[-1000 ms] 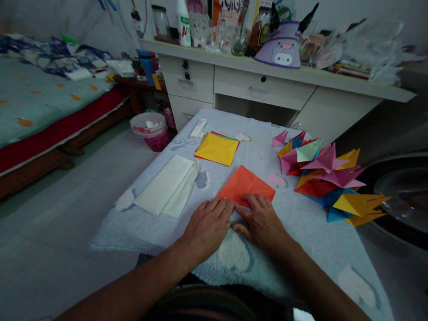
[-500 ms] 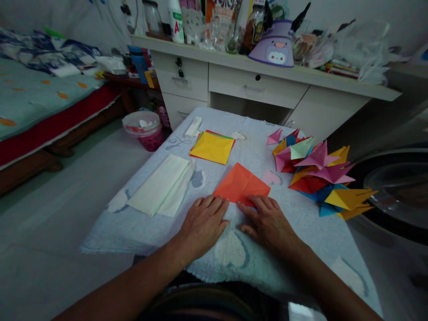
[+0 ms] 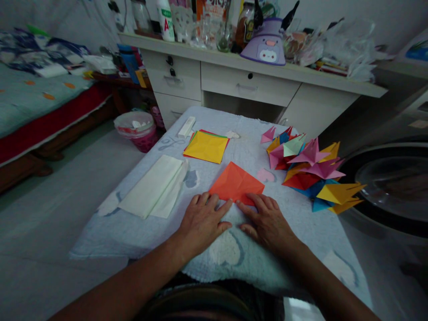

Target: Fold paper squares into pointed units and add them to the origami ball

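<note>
An orange sheet of origami paper (image 3: 236,180), folded along its near edge, lies on the cloth-covered table (image 3: 220,267). My left hand (image 3: 204,220) rests flat with its fingers spread, the fingertips on the paper's near left edge. On the near right edge, my right hand (image 3: 265,218) presses with its fingers stretched out. Both index fingertips almost meet at the middle of that edge. Behind the paper sits a stack of square coloured sheets (image 3: 207,146), yellow on top. Folded paper cranes (image 3: 310,165) in several colours are heaped to the right.
Left of my hands lies a folded pale cloth or paper (image 3: 154,185). A white remote-like object (image 3: 186,127) is near the table's far left corner. Beyond stands a white desk (image 3: 247,82) crowded with jars and bags. A pink bin (image 3: 137,129) is on the floor, and a round machine door (image 3: 391,183) at right.
My left fingers have spread apart, the index finger sliding right along the near edge toward the middle. My right hand stays on the paper. The whole view has shifted slightly.
</note>
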`<move>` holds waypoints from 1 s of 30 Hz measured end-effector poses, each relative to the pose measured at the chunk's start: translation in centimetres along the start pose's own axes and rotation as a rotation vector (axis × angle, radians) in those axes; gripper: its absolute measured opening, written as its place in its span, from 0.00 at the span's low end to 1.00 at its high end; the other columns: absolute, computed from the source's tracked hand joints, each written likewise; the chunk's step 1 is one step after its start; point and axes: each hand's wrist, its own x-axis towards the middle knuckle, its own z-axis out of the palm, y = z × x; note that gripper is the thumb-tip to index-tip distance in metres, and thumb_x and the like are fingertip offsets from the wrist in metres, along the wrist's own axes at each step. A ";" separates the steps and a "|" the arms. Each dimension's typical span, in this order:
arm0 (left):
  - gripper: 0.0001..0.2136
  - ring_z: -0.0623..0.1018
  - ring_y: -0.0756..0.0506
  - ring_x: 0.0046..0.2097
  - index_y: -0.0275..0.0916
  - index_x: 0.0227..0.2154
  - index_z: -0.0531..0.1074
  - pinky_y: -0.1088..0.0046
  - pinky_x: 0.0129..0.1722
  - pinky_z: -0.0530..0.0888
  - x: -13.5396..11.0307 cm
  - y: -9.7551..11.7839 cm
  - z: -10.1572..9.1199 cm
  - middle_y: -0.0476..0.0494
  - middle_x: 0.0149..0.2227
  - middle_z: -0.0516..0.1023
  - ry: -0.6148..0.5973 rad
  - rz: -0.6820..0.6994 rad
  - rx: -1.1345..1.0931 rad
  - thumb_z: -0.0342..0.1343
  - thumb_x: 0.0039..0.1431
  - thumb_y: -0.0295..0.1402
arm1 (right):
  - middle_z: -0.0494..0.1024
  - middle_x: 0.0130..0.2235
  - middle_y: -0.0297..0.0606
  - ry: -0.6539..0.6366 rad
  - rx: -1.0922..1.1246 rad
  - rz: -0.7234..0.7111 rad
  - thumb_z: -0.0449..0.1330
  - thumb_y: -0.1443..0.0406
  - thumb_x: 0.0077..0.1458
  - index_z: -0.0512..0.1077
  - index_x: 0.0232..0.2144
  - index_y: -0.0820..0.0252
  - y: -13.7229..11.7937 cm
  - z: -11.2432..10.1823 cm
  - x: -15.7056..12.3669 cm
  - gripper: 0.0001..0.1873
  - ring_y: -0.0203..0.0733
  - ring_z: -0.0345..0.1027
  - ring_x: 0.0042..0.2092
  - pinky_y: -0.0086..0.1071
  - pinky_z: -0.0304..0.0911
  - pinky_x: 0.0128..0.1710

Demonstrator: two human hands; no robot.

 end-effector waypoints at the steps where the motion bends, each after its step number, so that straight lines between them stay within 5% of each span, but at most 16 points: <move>1: 0.25 0.68 0.36 0.50 0.49 0.58 0.64 0.55 0.47 0.66 0.1 0.1 0.0 0.41 0.48 0.72 0.005 0.005 0.003 0.56 0.60 0.48 | 0.65 0.60 0.53 0.003 0.004 0.000 0.53 0.46 0.60 0.64 0.62 0.51 0.0 0.0 0.0 0.31 0.60 0.59 0.57 0.54 0.56 0.54; 9: 0.18 0.68 0.39 0.52 0.36 0.51 0.68 0.59 0.55 0.66 1.2 0.5 0.7 0.40 0.49 0.72 -0.030 0.123 -0.109 0.55 0.62 0.40 | 0.58 0.63 0.52 0.076 -0.006 -0.021 0.54 0.47 0.60 0.64 0.62 0.48 0.3 0.5 -0.5 0.31 0.62 0.52 0.61 0.59 0.50 0.58; 30: 0.21 0.67 0.39 0.53 0.41 0.59 0.63 0.58 0.55 0.67 1.0 0.1 1.4 0.42 0.52 0.70 -0.069 0.109 -0.132 0.52 0.65 0.41 | 0.58 0.65 0.50 0.043 -0.089 0.053 0.53 0.46 0.60 0.66 0.60 0.47 1.0 0.1 -2.1 0.30 0.64 0.52 0.62 0.60 0.49 0.59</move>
